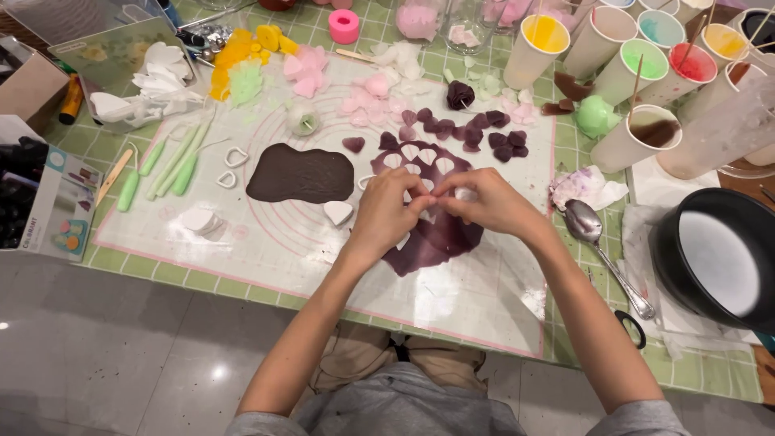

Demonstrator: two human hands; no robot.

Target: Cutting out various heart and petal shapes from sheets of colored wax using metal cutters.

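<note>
- A tiled green-checked table (581,153) over a pale glossy floor, and on it a white silicone work mat (274,250) with pink ring markings — that's the stage.
- Centre of the mat: a rolled-out purple sheet of paste (436,238), riddled with heart-shaped holes near its top.
- Both hands meet right over it. The left hand (383,214) and the right hand (484,202) have fingertips pinched close together on something small and pale — a heart cutter or a cut piece, too hidden to tell which.
- To do this well, I'd judge: keep the pinch light, support the little piece from both sides, and lift straight off so the thin sheet beneath doesn't stretch or tear.
- Just beyond the sheet, a scatter of dark purple heart pieces (476,133) — and further up, pale pink ones (363,101).
- Left of the hands, a dark brown rolled sheet (300,173), untouched, with a white heart cutter (337,212) just below it.
- Further left, green-handled modelling tools (173,165) lying side by side.
- To the right, a crumpled stained tissue (585,187), a metal spoon (597,242) and a black round cake tin (714,258) — near the right forearm, the spoon closest, so an elbow swing could catch it.
- Along the far right, paper cups of coloured mix (638,69) with sticks standing in them, well apart from the hands.
</note>
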